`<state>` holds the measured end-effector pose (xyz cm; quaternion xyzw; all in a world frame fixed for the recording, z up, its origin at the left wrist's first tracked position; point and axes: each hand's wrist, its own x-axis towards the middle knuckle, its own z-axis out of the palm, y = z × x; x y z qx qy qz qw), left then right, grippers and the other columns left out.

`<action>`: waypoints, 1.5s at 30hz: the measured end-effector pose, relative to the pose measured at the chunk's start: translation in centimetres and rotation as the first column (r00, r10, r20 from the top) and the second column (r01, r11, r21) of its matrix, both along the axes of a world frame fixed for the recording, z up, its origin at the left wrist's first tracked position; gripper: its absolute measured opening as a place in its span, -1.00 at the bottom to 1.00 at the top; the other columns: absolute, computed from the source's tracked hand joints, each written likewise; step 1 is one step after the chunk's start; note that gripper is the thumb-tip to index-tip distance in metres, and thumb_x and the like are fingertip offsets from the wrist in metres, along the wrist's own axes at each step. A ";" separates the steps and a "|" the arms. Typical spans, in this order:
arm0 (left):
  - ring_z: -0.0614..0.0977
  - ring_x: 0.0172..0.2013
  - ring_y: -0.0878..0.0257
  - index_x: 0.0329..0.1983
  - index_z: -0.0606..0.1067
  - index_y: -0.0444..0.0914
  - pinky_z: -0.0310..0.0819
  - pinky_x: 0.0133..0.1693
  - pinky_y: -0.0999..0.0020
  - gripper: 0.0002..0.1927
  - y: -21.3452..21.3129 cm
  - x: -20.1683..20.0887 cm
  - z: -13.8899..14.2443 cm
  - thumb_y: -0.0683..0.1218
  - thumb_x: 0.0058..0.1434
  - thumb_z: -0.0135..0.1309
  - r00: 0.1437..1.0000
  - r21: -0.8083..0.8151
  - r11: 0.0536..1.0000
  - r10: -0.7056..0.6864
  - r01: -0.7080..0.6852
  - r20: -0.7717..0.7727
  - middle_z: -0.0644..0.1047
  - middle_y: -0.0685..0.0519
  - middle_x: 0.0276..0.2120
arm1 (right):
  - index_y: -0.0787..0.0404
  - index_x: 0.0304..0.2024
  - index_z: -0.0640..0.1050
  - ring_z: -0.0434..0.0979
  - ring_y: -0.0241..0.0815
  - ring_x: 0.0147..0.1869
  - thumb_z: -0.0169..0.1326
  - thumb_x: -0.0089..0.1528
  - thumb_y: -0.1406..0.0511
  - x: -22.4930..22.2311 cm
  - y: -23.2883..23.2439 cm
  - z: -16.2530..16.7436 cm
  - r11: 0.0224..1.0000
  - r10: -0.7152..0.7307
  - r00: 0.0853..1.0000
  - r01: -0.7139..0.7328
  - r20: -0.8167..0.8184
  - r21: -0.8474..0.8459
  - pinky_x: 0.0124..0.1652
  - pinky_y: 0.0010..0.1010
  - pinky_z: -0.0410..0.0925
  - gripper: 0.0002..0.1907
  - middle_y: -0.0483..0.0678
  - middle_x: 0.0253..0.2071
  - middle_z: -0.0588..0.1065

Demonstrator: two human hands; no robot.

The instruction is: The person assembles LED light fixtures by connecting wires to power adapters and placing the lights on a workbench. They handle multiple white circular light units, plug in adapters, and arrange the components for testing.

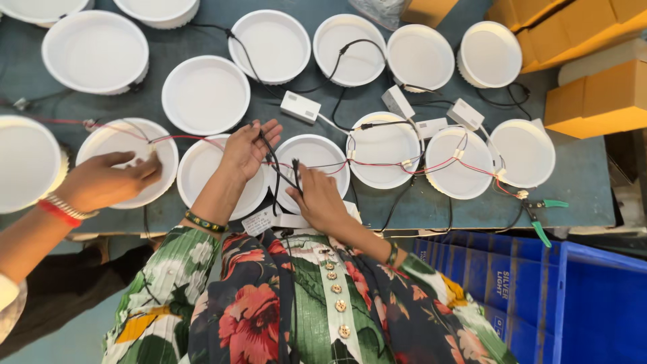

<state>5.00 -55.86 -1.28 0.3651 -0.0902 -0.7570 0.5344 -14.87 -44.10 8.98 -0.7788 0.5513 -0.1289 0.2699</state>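
A black cable (278, 176) runs between both hands over a white round lamp (311, 162) on the surface (579, 182). The left hand (248, 147) pinches it with fingers spread; the right hand (318, 197) grips its end. A co-worker's hand (108, 180) presses a neighbouring lamp (101, 145); green pliers (542, 216) lie well apart.

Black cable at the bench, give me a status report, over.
Left hand and right hand both pinch the black cable. Cable over white round lamps. Co-worker's hand on the next lamp, apart.

Left hand (248, 145) and right hand (318, 197) pinch a black wire (275, 165) over round white downlights (311, 170); a co-worker's hand (108, 178) rests on another downlight (128, 145).
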 end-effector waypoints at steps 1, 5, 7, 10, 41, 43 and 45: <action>0.62 0.12 -0.10 -0.13 0.34 -0.29 0.60 0.12 0.09 -0.91 0.1 0.0 0.0 -0.20 0.45 -0.22 1.000 0.004 1.000 0.014 -0.014 0.007 0.52 -0.30 0.12 | 0.31 0.16 0.42 0.56 0.26 -0.19 -0.02 0.39 0.04 0.4 -0.3 -0.4 0.976 -0.004 0.999 0.015 -0.052 0.219 -0.12 0.03 0.35 -0.49 0.23 -0.35 0.58; 0.63 0.11 -0.09 -0.14 0.34 -0.30 0.55 0.10 0.10 -0.89 -0.2 -0.2 0.4 -0.21 0.45 -0.24 1.000 0.015 1.000 0.022 -0.023 0.021 0.52 -0.30 0.12 | 0.19 -0.22 0.65 0.57 0.23 -0.25 -0.08 0.41 -0.01 2.1 -0.6 -3.6 0.919 0.181 0.984 -0.170 0.004 0.356 -0.22 0.01 0.38 -0.53 0.20 -0.41 0.56; 0.63 0.10 -0.09 -0.14 0.34 -0.31 0.62 0.10 0.10 -0.88 -0.7 -0.2 0.8 -0.21 0.45 -0.25 0.999 0.019 0.999 0.030 -0.031 0.040 0.52 -0.30 0.12 | 0.13 -0.23 0.68 0.60 0.22 -0.27 -0.04 0.36 0.02 2.0 -1.0 -5.4 0.908 0.136 0.983 -0.172 0.120 0.382 -0.20 -0.05 0.41 -0.59 0.21 -0.43 0.56; 0.64 0.09 -0.09 -0.15 0.33 -0.33 0.56 0.05 0.10 -0.89 -1.4 0.2 1.1 -0.21 0.46 -0.23 0.996 -0.012 0.999 0.042 -0.041 0.080 0.52 -0.29 0.11 | 0.20 -0.27 0.66 0.58 0.16 -0.16 -0.01 0.36 0.08 0.7 -0.6 -7.6 0.937 0.189 0.929 -0.267 0.318 0.224 -0.16 -0.10 0.38 -0.62 0.15 -0.30 0.57; 0.66 -0.05 0.11 0.20 0.42 -0.26 0.59 -0.02 0.26 -0.64 7.7 2.9 5.1 -0.01 0.43 0.01 0.994 0.003 0.998 0.063 -0.064 0.085 0.57 -0.07 0.04 | 0.17 -0.13 0.49 -0.07 -0.46 -0.59 -0.21 0.59 -0.05 -25.5 6.9 11.9 0.871 -0.436 -0.170 0.166 0.884 0.462 -0.52 -0.64 -0.06 -0.51 -0.26 -0.58 0.08; 0.65 -0.07 0.13 0.18 0.45 -0.28 0.59 -0.03 0.27 -0.65 9.1 2.5 5.3 0.00 0.44 0.01 0.992 0.002 0.999 0.043 -0.044 0.115 0.59 -0.05 0.01 | 0.16 -0.12 0.49 -0.06 -0.46 -0.59 -0.23 0.59 -0.06 -25.3 8.1 12.7 0.872 -0.393 -0.152 0.252 0.907 0.420 -0.52 -0.65 -0.07 -0.50 -0.25 -0.59 0.08; 0.66 -0.10 0.16 0.14 0.47 -0.22 0.57 -0.09 0.31 -0.67 10.2 2.1 5.9 0.01 0.40 -0.01 0.905 -0.027 0.999 -0.030 0.046 0.424 0.63 -0.02 -0.06 | 0.15 -0.12 0.49 -0.06 -0.44 -0.59 -0.24 0.58 -0.07 -25.1 8.9 12.9 0.866 -0.361 -0.101 0.333 0.927 0.374 -0.52 -0.63 -0.07 -0.50 -0.24 -0.60 0.08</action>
